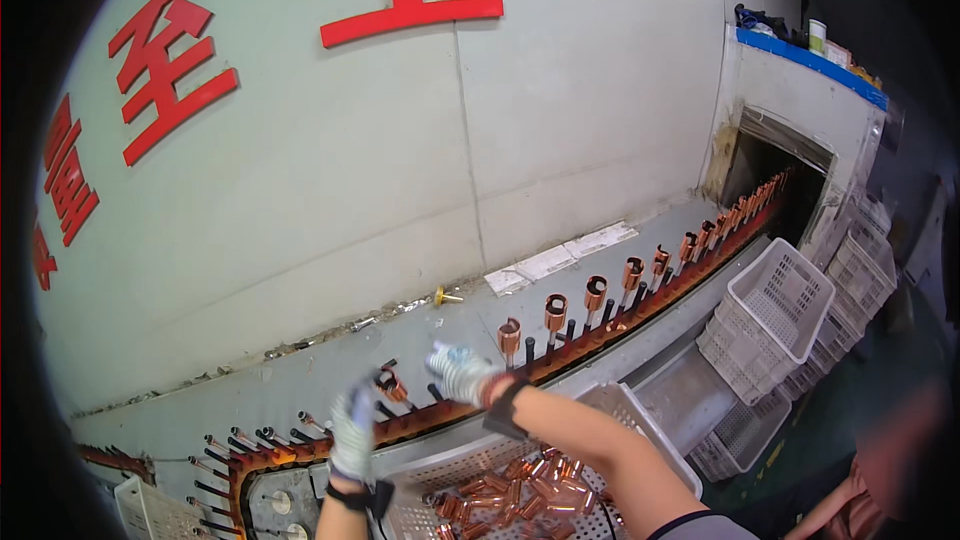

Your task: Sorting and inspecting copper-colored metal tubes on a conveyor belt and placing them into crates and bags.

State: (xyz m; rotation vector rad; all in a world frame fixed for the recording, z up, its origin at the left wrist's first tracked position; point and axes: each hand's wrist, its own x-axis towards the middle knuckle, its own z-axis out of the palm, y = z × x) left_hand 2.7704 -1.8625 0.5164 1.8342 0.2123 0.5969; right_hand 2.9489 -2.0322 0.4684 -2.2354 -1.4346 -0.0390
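My left hand (352, 432), in a pale knit glove with a dark wrist strap, is raised beside the conveyor line. Its fingers are blurred. Just right of its fingertips, a copper sleeve (393, 386) with a cut-out rim leans on a post. My right hand (462, 374), gloved the same way, reaches over the line near a bare dark post (434, 393). I cannot make out anything in its fingers. To its right, a copper sleeve (509, 335) stands upright on its post. A white plastic basket (655, 425) below my right forearm holds many loose copper sleeves (520, 490).
The chain conveyor (570, 358) curves from bare posts at left to a dark opening (770, 165) at right, with several sleeves mounted. Stacked white crates (765, 315) stand at right. A brass-coloured fitting (447, 296) lies by the wall. Another person's arm (835, 505) shows lower right.
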